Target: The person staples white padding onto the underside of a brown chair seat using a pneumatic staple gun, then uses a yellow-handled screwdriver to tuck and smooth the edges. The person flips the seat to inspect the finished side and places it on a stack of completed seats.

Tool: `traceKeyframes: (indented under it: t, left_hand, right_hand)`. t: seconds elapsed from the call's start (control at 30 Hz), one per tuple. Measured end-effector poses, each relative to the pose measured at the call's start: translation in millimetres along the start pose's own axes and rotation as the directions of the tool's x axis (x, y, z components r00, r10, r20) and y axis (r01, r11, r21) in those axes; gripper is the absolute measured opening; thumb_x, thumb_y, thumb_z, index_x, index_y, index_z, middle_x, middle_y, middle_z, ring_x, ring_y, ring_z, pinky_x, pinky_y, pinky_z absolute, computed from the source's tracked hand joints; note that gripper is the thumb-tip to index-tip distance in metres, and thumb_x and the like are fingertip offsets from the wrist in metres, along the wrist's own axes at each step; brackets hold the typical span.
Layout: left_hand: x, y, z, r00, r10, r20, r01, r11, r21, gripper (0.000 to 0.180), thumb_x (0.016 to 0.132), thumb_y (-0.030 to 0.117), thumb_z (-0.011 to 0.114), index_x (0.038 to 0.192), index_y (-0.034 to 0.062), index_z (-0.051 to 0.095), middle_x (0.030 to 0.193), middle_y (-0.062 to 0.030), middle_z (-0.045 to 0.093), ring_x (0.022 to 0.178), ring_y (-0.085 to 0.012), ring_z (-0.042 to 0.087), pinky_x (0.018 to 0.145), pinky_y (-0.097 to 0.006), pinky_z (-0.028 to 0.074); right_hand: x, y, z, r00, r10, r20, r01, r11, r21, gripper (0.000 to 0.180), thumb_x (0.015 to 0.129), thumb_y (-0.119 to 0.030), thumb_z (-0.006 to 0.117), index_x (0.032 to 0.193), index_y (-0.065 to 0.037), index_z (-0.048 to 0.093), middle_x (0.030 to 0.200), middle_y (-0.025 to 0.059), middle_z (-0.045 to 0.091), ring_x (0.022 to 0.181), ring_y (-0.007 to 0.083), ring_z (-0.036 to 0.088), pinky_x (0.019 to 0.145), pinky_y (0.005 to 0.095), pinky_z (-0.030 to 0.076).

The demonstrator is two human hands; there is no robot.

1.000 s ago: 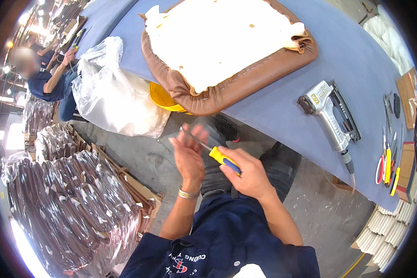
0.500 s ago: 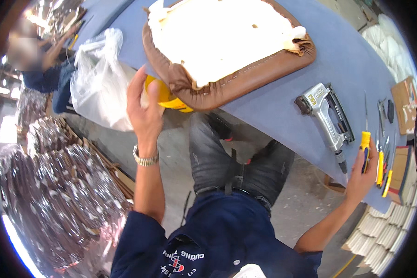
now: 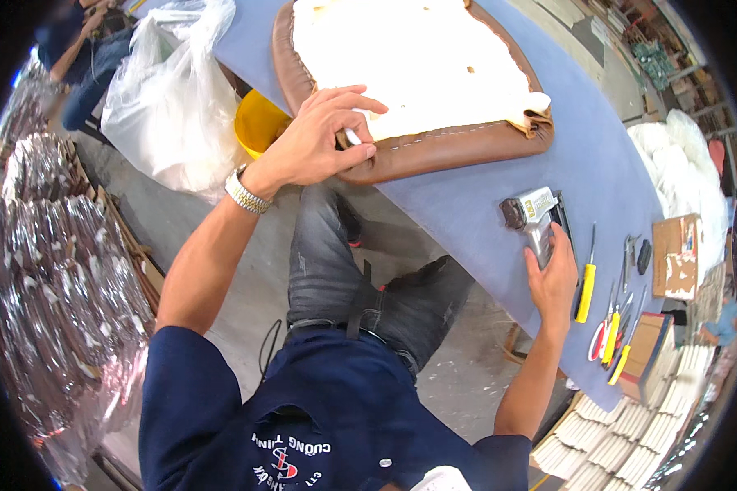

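Moved off the yellow screwdriver [image 3: 585,292], the right hand [image 3: 555,281] grasps the staple gun [image 3: 538,204] on the blue table [image 3: 458,214], seemingly the pick-up step, while farther off the left hand [image 3: 319,137] curls at the near corner of the brown cushion [image 3: 450,150], grip unclear, where the next move probably calls for a steadied fold.

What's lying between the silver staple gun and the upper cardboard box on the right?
In the head view, a yellow-handled screwdriver lies nearest the staple gun, then a metal hand tool, then a small black object nearest the cardboard box.
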State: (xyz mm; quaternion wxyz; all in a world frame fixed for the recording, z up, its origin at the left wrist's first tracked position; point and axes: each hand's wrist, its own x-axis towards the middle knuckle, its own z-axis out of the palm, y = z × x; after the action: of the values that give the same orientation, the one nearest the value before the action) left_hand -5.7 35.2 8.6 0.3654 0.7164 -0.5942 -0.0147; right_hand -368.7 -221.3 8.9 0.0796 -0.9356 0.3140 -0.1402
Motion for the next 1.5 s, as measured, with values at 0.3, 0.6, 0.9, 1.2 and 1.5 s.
traceKeyframes:
  t: [0.3,0.6,0.9,1.2,1.5]
  left_hand:
    - [15,-13,7,1.000,-0.015,0.004,0.015,0.998,0.054,0.035,0.086,0.040,0.081,0.071,0.0104,0.070,0.118,-0.0011,0.070,0.116,-0.0264,0.059,0.099,-0.045,0.041]
    - [23,-16,5,0.999,-0.016,0.047,0.016,1.000,-0.008,0.032,0.084,0.036,0.084,0.072,0.0090,0.072,0.108,-0.0019,0.069,0.106,-0.0213,0.059,0.091,-0.040,0.042]
    - [20,-14,7,0.998,-0.056,0.000,0.056,0.998,-0.007,0.030,0.080,0.035,0.085,0.074,0.0080,0.074,0.100,-0.0017,0.066,0.101,-0.0211,0.059,0.089,-0.039,0.041]
    - [14,-16,7,0.998,-0.060,0.028,0.061,0.997,-0.038,0.025,0.083,0.026,0.081,0.071,0.0066,0.071,0.099,-0.0027,0.065,0.100,-0.0217,0.058,0.088,-0.039,0.040]
    - [15,-22,3,0.996,-0.001,0.087,0.006,0.998,-0.061,0.014,0.081,0.019,0.076,0.075,0.0062,0.072,0.104,-0.0039,0.067,0.102,-0.0246,0.059,0.092,-0.041,0.043]
  right_hand:
    - [-32,-107,-52,0.943,0.272,0.194,-0.334,0.742,0.582,0.033,0.096,-0.014,0.072,0.122,0.005,0.063,0.078,0.0070,0.068,0.073,0.0139,0.064,0.071,0.0307,0.053]
    - [-44,-190,66,0.986,0.070,0.154,-0.167,0.556,0.814,0.036,0.090,0.005,0.075,0.122,0.009,0.059,0.104,0.0161,0.072,0.092,0.0215,0.072,0.080,0.0344,0.057]
    - [-31,-193,71,0.985,-0.171,0.034,0.128,0.840,0.527,0.057,0.084,-0.008,0.082,0.133,0.004,0.057,0.120,0.0190,0.070,0.108,0.0286,0.071,0.092,0.0378,0.055]
    - [-20,-203,57,0.991,-0.093,0.095,0.019,0.806,0.592,0.062,0.079,-0.013,0.084,0.133,0.001,0.057,0.125,0.0176,0.063,0.108,0.0268,0.070,0.092,0.0363,0.055]
    - [1,-212,47,0.982,-0.066,0.178,-0.052,0.809,0.586,0.029,0.081,-0.006,0.078,0.107,0.001,0.068,0.114,0.0196,0.063,0.093,0.0399,0.070,0.079,0.0438,0.057]
